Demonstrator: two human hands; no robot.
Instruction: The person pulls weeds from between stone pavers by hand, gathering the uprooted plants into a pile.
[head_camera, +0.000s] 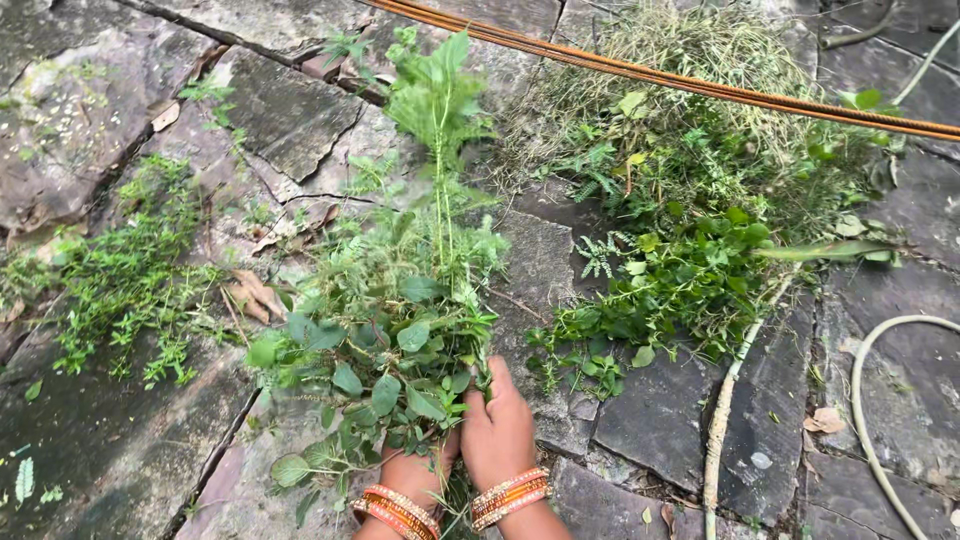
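Observation:
Both my hands grip the base of a clump of green weeds (395, 300) growing from a crack in the stone paving. My left hand (412, 472) is mostly hidden under the leaves, closed around the stems. My right hand (497, 430) is closed on the stems beside it. Orange and gold bangles (510, 496) ring both wrists. A tall leafy stalk (438, 110) rises from the clump.
A heap of pulled weeds and dry grass (690, 200) lies to the right. Rusty metal rods (700, 85) cross the top. A pale hose (870, 420) curves at the right. More weeds (125, 275) grow at the left among stone slabs (660, 410).

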